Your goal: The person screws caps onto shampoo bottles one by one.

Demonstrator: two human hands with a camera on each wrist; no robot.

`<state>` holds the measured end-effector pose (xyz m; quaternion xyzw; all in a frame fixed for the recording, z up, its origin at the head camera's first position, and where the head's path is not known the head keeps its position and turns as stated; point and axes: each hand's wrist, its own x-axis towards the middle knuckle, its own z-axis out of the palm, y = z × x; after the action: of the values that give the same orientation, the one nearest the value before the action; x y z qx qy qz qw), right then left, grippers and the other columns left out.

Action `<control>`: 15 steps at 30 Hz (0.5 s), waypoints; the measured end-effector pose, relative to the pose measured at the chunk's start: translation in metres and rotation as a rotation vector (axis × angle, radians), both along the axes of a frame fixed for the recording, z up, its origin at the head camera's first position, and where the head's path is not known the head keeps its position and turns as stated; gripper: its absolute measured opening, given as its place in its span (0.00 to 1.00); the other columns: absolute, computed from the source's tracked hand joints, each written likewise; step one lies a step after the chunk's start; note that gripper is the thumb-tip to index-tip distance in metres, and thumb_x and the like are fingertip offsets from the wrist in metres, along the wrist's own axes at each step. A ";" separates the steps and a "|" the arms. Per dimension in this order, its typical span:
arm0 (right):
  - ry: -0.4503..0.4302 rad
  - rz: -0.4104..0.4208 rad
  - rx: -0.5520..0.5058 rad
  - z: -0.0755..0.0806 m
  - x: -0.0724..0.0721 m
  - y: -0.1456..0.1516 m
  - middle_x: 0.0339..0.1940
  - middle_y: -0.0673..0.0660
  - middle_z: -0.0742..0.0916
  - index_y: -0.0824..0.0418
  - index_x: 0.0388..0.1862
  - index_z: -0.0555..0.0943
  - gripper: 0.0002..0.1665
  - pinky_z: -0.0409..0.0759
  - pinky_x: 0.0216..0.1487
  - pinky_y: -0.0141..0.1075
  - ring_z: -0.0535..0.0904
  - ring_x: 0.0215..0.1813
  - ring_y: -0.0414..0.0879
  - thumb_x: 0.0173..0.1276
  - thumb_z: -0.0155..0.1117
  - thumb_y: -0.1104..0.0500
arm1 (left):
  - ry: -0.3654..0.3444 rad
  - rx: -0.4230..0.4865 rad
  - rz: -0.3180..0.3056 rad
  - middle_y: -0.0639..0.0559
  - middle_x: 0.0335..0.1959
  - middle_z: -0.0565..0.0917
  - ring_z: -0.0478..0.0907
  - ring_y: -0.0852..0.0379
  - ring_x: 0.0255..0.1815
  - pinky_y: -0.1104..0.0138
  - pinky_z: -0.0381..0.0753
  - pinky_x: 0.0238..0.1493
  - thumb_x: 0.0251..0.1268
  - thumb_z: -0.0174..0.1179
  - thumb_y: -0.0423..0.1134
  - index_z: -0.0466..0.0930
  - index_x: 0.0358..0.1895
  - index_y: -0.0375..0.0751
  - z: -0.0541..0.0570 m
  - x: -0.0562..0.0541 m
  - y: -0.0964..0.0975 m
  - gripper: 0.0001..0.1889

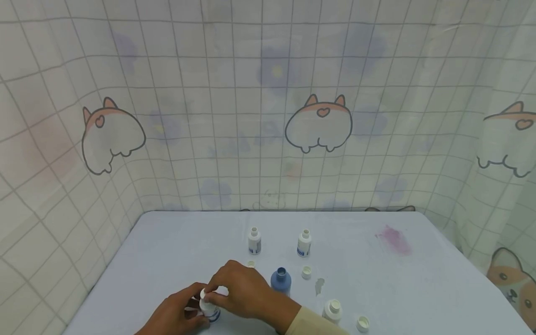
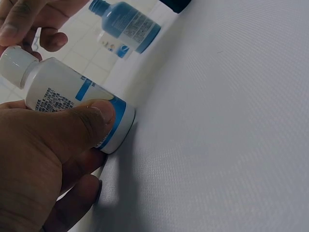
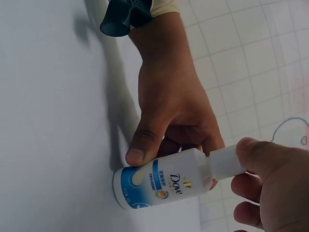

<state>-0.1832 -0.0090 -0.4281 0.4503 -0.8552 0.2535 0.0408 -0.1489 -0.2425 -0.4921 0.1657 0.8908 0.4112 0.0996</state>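
Note:
A small white Dove bottle with a blue band at its base stands upright on the table at the front left. My left hand grips its body, thumb across the label in the left wrist view. From above, my right hand pinches the white cap between thumb and fingers. That cap sits on the bottle's neck. Just right of my right hand is a blue bottle with an open neck, its lower part hidden by the right forearm.
Two uncapped white bottles stand farther back. Another uncapped white bottle is at front right, beside a loose cap. More loose caps lie mid-table. A pink stain marks the white tabletop.

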 end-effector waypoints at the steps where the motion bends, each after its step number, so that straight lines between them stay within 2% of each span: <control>1: 0.003 0.006 -0.003 0.000 0.000 0.001 0.44 0.32 0.86 0.43 0.44 0.90 0.08 0.75 0.43 0.21 0.75 0.52 0.28 0.74 0.67 0.46 | 0.002 0.005 -0.003 0.57 0.49 0.84 0.84 0.53 0.47 0.62 0.87 0.43 0.55 0.78 0.49 0.76 0.63 0.50 0.000 0.000 0.000 0.32; 5: 0.021 0.032 -0.029 0.001 0.000 0.004 0.51 0.37 0.85 0.45 0.49 0.89 0.11 0.77 0.47 0.22 0.75 0.57 0.31 0.78 0.62 0.47 | 0.007 0.018 -0.009 0.56 0.50 0.84 0.84 0.53 0.47 0.63 0.87 0.44 0.55 0.78 0.49 0.76 0.65 0.48 -0.001 0.000 -0.001 0.34; 8: 0.050 0.061 -0.048 0.001 0.000 0.005 0.55 0.38 0.84 0.45 0.53 0.87 0.11 0.76 0.48 0.21 0.75 0.60 0.31 0.78 0.63 0.52 | 0.012 0.029 -0.010 0.55 0.50 0.84 0.84 0.53 0.47 0.64 0.86 0.44 0.55 0.78 0.49 0.75 0.65 0.46 -0.002 0.000 -0.002 0.34; 11: 0.078 0.102 -0.051 0.001 -0.002 0.006 0.55 0.37 0.85 0.46 0.55 0.88 0.13 0.74 0.48 0.19 0.75 0.59 0.30 0.76 0.64 0.58 | 0.001 0.039 0.000 0.54 0.51 0.85 0.84 0.52 0.48 0.65 0.86 0.45 0.54 0.79 0.49 0.76 0.64 0.47 -0.003 0.000 -0.002 0.34; 15: 0.098 0.127 -0.039 0.000 -0.003 0.005 0.53 0.36 0.86 0.47 0.53 0.89 0.13 0.72 0.47 0.16 0.75 0.56 0.28 0.75 0.66 0.60 | -0.009 0.040 -0.004 0.55 0.51 0.84 0.84 0.51 0.48 0.64 0.86 0.45 0.54 0.79 0.48 0.76 0.64 0.48 -0.002 -0.001 -0.002 0.33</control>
<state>-0.1859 -0.0038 -0.4279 0.5146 -0.8168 0.2498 0.0750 -0.1497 -0.2450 -0.4944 0.1673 0.8817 0.4295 0.1011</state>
